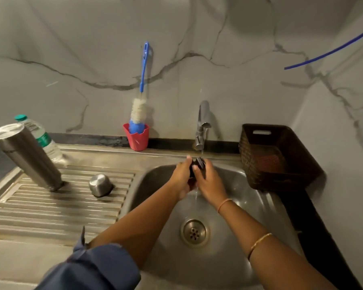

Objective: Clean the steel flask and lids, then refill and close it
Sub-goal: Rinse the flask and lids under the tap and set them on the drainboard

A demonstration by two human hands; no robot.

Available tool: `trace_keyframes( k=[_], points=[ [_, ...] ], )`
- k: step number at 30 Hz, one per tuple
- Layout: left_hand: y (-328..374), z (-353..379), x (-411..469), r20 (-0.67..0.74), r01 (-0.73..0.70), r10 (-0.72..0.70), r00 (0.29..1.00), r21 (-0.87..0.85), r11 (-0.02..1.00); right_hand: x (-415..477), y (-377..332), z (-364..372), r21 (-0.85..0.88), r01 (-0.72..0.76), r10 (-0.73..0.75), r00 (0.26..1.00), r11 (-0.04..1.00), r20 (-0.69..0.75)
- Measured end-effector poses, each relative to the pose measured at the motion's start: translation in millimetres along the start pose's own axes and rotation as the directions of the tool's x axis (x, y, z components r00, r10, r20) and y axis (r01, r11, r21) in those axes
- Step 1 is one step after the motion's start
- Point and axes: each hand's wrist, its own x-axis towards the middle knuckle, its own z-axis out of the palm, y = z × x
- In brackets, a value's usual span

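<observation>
The steel flask stands upside down on the ribbed drainboard at the left. A steel cup lid rests mouth down to its right. Over the sink basin, under the tap, both hands hold a small black inner lid. My left hand grips it from the left and my right hand from the right. Water runs from the tap over the lid and down between my hands.
A blue-handled bottle brush stands in a red cup against the marble wall. A clear plastic water bottle stands behind the flask. A dark woven basket sits right of the basin. The drain lies below my hands.
</observation>
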Motion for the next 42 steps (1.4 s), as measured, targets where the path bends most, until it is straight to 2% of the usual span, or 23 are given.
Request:
trace_keyframes(
  k=[3, 6, 10, 12, 13, 15, 16, 17, 18, 19, 20, 22, 24, 25, 26, 27, 29, 30, 31, 34, 38, 40, 42],
  points=[
    [16, 31, 3, 0.048, 0.15, -0.146, 0.988, -0.081, 0.985, 26, -3, -21, -0.256, 0.07, -0.06, 0.997, 0.964, 0.047],
    [27, 51, 13, 0.073, 0.245, -0.237, 0.969, -0.157, 0.957, 50, -4, -38, -0.401, 0.16, -0.166, 0.986, 0.902, 0.019],
    [29, 63, 42, 0.003, 0.143, -0.15, 0.989, -0.32, 0.937, 78, -4, -39, -0.52, 0.199, -0.235, 0.972, 0.831, -0.002],
    [25, 64, 55, -0.09, 0.009, -0.05, 0.995, -0.404, 0.915, 86, -3, -34, -0.419, 0.142, -0.147, 0.989, 0.897, 0.022],
    [22, 64, 60, -0.162, -0.069, 0.007, 0.987, -0.381, 0.922, 88, -4, -30, -0.27, 0.067, -0.066, 0.998, 0.961, 0.012],
    [13, 62, 70, -0.311, -0.262, 0.212, 0.926, -0.127, 0.957, 90, -8, -20, 0.099, -0.183, 0.182, 0.983, 0.978, 0.019],
    [10, 58, 72, -0.318, -0.364, 0.382, 0.868, 0.115, 0.924, 89, -10, -16, 0.293, -0.319, 0.314, 0.947, 0.901, 0.066],
    [7, 54, 75, -0.239, -0.467, 0.558, 0.795, 0.345, 0.814, 89, -9, -14, 0.516, -0.426, 0.406, 0.9, 0.743, 0.159],
    [5, 48, 79, -0.114, -0.55, 0.687, 0.718, 0.512, 0.66, 90, -7, -13, 0.694, -0.499, 0.447, 0.85, 0.518, 0.278],
    [4, 42, 84, 0.014, -0.597, 0.751, 0.66, 0.617, 0.513, 88, -8, -16, 0.771, -0.557, 0.459, 0.797, 0.31, 0.392],
    [3, 37, 88, 0.124, -0.616, 0.779, 0.615, 0.692, 0.377, 89, -3, -20, 0.766, -0.614, 0.463, 0.744, 0.188, 0.482],
    [4, 31, 93, 0.284, -0.632, 0.792, 0.54, 0.758, 0.159, 88, 6, -22, 0.711, -0.692, 0.456, 0.676, 0.122, 0.58],
    [6, 28, 94, 0.38, -0.674, 0.778, 0.501, 0.735, 0.075, 89, 17, -21, 0.696, -0.711, 0.422, 0.664, 0.103, 0.617],
    [7, 29, 93, 0.384, -0.695, 0.759, 0.525, 0.709, 0.122, 87, 17, -20, 0.701, -0.706, 0.398, 0.675, 0.1, 0.622],
    [9, 31, 90, 0.347, -0.696, 0.732, 0.586, 0.679, 0.235, 87, 19, -20, 0.719, -0.685, 0.385, 0.699, 0.118, 0.603],
    [10, 33, 88, 0.262, -0.658, 0.686, 0.679, 0.632, 0.41, 85, 16, -20, 0.747, -0.652, 0.37, 0.73, 0.127, 0.574],
    [14, 41, 82, 0.039, -0.451, 0.479, 0.877, 0.416, 0.79, 83, 9, -18, 0.831, -0.55, 0.349, 0.798, 0.087, 0.492],
    [14, 43, 80, -0.015, -0.328, 0.349, 0.937, 0.302, 0.895, 82, 9, -17, 0.861, -0.507, 0.356, 0.814, 0.049, 0.459],
    [14, 45, 76, -0.02, -0.253, 0.265, 0.964, 0.23, 0.94, 82, 8, -17, 0.868, -0.496, 0.349, 0.819, 0.033, 0.455],
    [11, 38, 70, 0.09, -0.3, 0.288, 0.953, 0.195, 0.934, 83, 18, -16, 0.829, -0.552, 0.325, 0.802, 0.085, 0.501],
    [-2, 13, 66, 0.328, -0.555, 0.451, 0.83, 0.408, 0.725, 89, 16, -20, 0.732, -0.66, 0.411, 0.722, 0.169, 0.557],
    [-7, 3, 67, 0.352, -0.597, 0.482, 0.802, 0.481, 0.642, 91, 13, -18, 0.676, -0.702, 0.471, 0.685, 0.224, 0.556],
    [-7, -3, 64, 0.318, -0.626, 0.549, 0.773, 0.525, 0.577, 90, 13, -17, 0.612, -0.711, 0.48, 0.694, 0.346, 0.536]
  ],
)
